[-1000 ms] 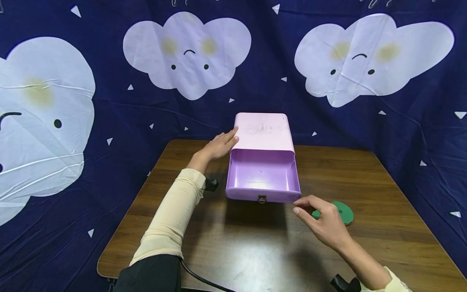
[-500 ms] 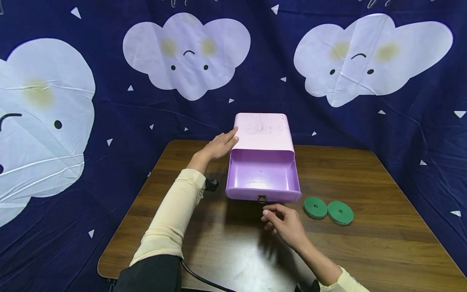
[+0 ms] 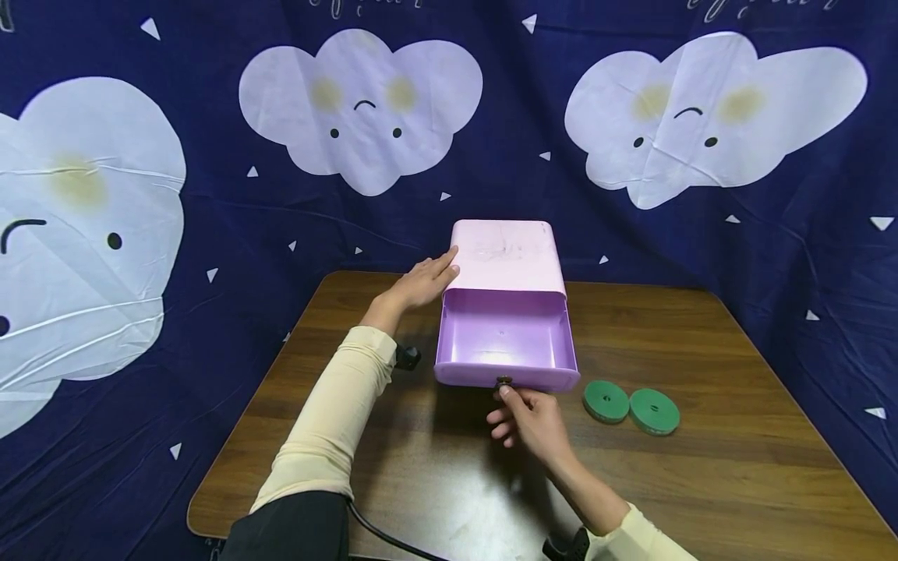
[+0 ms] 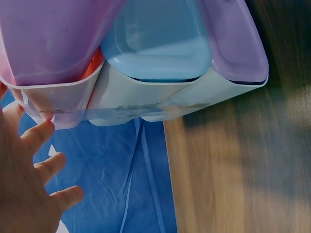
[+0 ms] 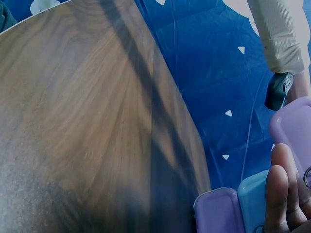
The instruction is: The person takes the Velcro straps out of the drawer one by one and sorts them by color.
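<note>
A drawer cabinet with a pale pink top (image 3: 507, 253) stands on the table, its upper purple drawer (image 3: 501, 335) pulled out with nothing seen inside. My left hand (image 3: 421, 284) rests against the top's left side, fingers extended; the left wrist view shows that hand (image 4: 24, 179) with fingers spread beside the pink casing. At the drawer's front, my right hand (image 3: 536, 425) pinches the small metal ring pull (image 3: 503, 382) between thumb and finger, other fingers loosely bent. In the right wrist view the ring (image 5: 307, 177) shows partly beside the fingers (image 5: 279, 194).
Two green discs (image 3: 606, 401) lie side by side on the wooden table (image 3: 701, 483), right of the cabinet. A blue drawer (image 4: 160, 39) and another purple drawer (image 4: 235, 39) sit below the open one. A dark blue cloud-patterned cloth (image 3: 519, 187) hangs behind. A black cable (image 3: 386, 534) runs near the left arm.
My right hand has moved left from beside the drawer's right corner and the green discs to the ring pull, which it now pinches. My left hand and the drawer have stayed put.
</note>
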The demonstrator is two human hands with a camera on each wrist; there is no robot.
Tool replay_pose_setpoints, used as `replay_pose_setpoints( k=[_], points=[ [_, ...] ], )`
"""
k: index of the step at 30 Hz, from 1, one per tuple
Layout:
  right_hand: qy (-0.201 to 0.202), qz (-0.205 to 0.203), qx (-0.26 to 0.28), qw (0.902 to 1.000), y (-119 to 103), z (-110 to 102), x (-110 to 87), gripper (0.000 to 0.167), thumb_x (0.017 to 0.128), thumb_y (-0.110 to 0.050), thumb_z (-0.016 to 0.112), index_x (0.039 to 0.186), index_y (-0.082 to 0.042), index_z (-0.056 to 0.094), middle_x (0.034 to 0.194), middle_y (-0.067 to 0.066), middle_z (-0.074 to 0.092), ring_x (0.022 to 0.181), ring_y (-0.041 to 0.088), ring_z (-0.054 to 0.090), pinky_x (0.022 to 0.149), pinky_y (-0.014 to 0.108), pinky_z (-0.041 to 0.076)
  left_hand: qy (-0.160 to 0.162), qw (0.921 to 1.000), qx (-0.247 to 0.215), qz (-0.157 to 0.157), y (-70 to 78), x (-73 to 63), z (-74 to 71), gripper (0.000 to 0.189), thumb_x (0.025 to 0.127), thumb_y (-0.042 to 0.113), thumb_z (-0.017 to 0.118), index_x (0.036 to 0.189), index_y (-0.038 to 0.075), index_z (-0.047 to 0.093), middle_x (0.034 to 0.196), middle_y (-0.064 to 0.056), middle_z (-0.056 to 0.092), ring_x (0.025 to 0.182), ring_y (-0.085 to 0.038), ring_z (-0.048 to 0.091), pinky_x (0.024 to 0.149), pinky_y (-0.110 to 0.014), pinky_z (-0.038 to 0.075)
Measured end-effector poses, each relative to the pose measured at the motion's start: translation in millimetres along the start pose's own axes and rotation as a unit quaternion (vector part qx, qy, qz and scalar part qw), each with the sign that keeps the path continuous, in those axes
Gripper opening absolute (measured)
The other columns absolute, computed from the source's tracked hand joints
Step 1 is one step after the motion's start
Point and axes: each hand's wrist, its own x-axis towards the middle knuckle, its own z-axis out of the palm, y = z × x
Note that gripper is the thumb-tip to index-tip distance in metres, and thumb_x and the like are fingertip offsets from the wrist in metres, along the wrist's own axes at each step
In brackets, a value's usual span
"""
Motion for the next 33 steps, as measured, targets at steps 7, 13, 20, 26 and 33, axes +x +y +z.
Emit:
replay_pose_setpoints(
  k=[7,13,20,26,33],
  points=[
    [0.0,-0.001,0.007,1.0,-3,3,1.5,0.036,0.096,-0.03,0.055,0.103,0.005,0.065,0.076,0.017,0.072,0.051,0.017,0.066,0.045,0.034,0.054,0.0,1.0,0.004,0.001,-0.4,-0.1,0.0,0.058,0.1,0.054,0.016,0.152,0.034,0.004,0.16,0.002,0.016,0.148,-0.031,0.008,0.121,-0.045,0.004],
    [-0.003,-0.003,0.008,1.0,-5,6,5.4,0.038,0.096,-0.031,0.054,0.099,0.004,0.065,0.073,0.014,0.072,0.05,0.016,0.065,0.046,0.034,0.054,0.003,1.0,0.003,-0.003,-1.1,-1.2,-1.1,0.057,0.1,0.054,0.017,0.152,0.033,0.006,0.159,0.001,0.017,0.148,-0.032,0.009,0.121,-0.045,0.004],
    [0.009,-0.014,0.009,0.9998,-12,7,17.0,0.04,0.096,-0.033,0.054,0.096,0.005,0.066,0.07,0.012,0.072,0.049,0.015,0.065,0.045,0.035,0.054,0.001,1.0,-0.001,-0.007,0.6,-1.9,0.2,0.057,0.1,0.054,0.018,0.152,0.034,0.006,0.159,0.001,0.017,0.148,-0.031,0.009,0.121,-0.047,0.007],
    [0.021,-0.014,0.008,0.9997,-18,4,31.7,0.042,0.096,-0.034,0.054,0.099,0.005,0.066,0.073,0.014,0.073,0.05,0.015,0.065,0.048,0.038,0.055,0.005,1.0,-0.002,-0.006,0.6,-1.7,0.4,0.057,0.099,0.055,0.018,0.152,0.035,0.007,0.159,0.002,0.018,0.148,-0.03,0.01,0.121,-0.047,0.007],
    [0.03,-0.01,0.006,0.9995,-23,0,51.0,0.046,0.097,-0.037,0.05,0.103,0.006,0.066,0.072,0.011,0.073,0.05,0.014,0.065,0.047,0.034,0.054,0.002,1.0,0.004,0.0,-1.9,0.9,1.5,0.058,0.099,0.055,0.017,0.152,0.034,0.006,0.159,0.002,0.018,0.148,-0.03,0.01,0.121,-0.046,0.007]
  ],
)
